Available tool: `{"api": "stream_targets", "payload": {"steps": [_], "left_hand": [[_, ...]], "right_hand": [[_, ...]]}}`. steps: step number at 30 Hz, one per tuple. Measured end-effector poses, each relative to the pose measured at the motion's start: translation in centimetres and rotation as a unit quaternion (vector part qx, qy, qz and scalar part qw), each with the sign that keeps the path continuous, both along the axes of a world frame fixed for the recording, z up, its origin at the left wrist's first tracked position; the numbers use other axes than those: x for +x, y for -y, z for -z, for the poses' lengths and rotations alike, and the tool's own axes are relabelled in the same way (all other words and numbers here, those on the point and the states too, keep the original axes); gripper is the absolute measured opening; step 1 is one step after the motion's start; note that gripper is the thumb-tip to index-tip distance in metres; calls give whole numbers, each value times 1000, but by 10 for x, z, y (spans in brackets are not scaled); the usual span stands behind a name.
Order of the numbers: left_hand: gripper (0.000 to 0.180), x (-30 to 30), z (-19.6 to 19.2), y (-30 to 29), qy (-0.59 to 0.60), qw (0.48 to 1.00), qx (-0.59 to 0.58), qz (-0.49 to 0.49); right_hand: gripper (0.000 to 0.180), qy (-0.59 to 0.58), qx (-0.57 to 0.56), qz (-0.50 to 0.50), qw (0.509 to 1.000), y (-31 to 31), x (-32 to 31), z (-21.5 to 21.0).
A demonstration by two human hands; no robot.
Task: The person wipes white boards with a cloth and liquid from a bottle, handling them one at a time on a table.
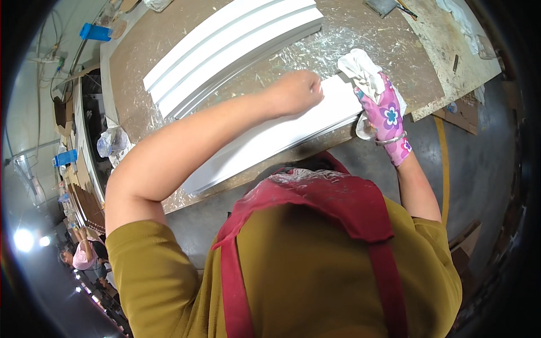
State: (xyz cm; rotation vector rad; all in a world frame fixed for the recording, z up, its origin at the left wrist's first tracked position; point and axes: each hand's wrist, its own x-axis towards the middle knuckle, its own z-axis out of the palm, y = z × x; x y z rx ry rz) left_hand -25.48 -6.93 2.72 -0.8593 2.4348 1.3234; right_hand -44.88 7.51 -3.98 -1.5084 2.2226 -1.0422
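Observation:
A long white board (242, 151) lies along the near edge of the table, with more white layers showing under its front edge. Over its right part rests my bare left hand (296, 93), its fingers curled into a fist; the inside of the fist is hidden. At the board's right end is my right hand (387, 115), in a pink flowered glove with a band at the wrist. It grips a crumpled white cloth (360, 69), which bunches above the fingers and hangs out below the palm against the board's end.
Beyond the board lies a stack of white grooved panels (236, 48) on the scuffed brown tabletop (394, 50). A grey flat tool (381, 7) sits at the far right. Clear plastic (111, 141) hangs at the left edge. Another person (84, 253) is far off to the left.

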Motion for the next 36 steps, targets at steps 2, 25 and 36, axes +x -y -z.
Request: {"api": "stream_targets", "payload": {"steps": [2, 25, 36], "left_hand": [[17, -2, -6, 3, -120, 985, -31, -122], [88, 190, 12, -91, -36, 923, -363, -122], [79, 164, 2, -39, -45, 992, -114, -34]], "right_hand": [[53, 126, 5, -39, 991, 1, -7, -14], [47, -304, 164, -37, 938, -15, -153, -61], [64, -193, 119, -34, 973, 8, 17, -50]]}}
